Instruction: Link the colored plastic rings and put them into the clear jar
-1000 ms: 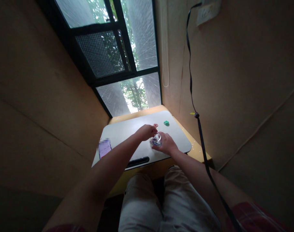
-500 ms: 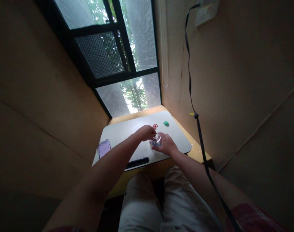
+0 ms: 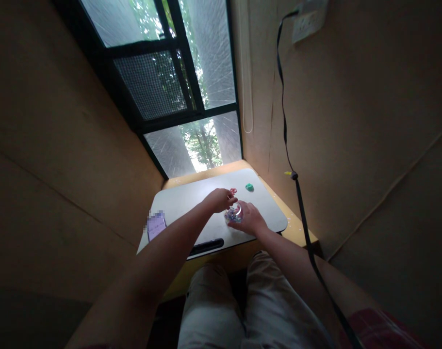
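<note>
A clear round container point(image 3: 233, 213) with small multicoloured pieces inside rests on the white lap desk point(image 3: 184, 198). My right hand point(image 3: 250, 219) is wrapped round its right side. Above the container's left rim is my left hand point(image 3: 222, 199), its fingers bent and partly apart; whether a small piece is between them is too small to tell. Just beyond its fingertips lies a small heap of red pieces point(image 3: 233, 191). A green heap point(image 3: 249, 187) sits farther right, near the back of the desk.
At the desk's left edge lies a phone with a lit screen point(image 3: 156, 226). A dark slot point(image 3: 208, 245) runs along the near edge. A black cord point(image 3: 301, 208) hangs from the wall socket across the right side, over my right arm. Behind the desk is a window point(image 3: 202, 140).
The fingers of my left hand have spread a little above the container. My right hand still holds the container in about the same place. The camera view has shifted slightly.
</note>
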Demonstrator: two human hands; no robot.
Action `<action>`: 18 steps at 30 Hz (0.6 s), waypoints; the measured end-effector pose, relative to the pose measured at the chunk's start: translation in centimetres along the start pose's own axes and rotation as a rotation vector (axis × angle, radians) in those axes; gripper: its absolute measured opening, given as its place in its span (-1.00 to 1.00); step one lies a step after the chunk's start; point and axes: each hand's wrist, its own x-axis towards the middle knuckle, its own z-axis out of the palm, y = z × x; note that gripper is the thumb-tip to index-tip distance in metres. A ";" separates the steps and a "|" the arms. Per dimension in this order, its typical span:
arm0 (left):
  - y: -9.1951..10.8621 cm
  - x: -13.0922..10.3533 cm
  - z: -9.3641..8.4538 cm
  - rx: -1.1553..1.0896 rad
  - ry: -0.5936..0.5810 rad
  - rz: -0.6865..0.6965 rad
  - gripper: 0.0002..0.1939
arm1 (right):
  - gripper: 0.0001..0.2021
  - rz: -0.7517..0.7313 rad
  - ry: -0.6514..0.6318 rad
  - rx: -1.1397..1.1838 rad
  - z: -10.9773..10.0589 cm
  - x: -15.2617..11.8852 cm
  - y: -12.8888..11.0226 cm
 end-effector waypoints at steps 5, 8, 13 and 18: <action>-0.9 0.7 0.3 -0.276 0.020 -0.050 -0.74 | -0.15 -0.002 0.010 0.004 0.0 -0.1 0.0; -1.7 1.1 0.5 -0.446 0.031 -0.090 -0.65 | -0.15 0.005 0.013 0.003 0.0 -0.1 -0.1; -2.1 0.8 0.6 -0.530 0.062 -0.029 -0.66 | -0.15 0.001 0.014 0.000 0.0 -0.1 -0.1; -1.7 0.0 1.2 -0.485 0.032 -0.040 -0.70 | -0.15 -0.003 0.010 -0.002 0.1 -0.1 0.1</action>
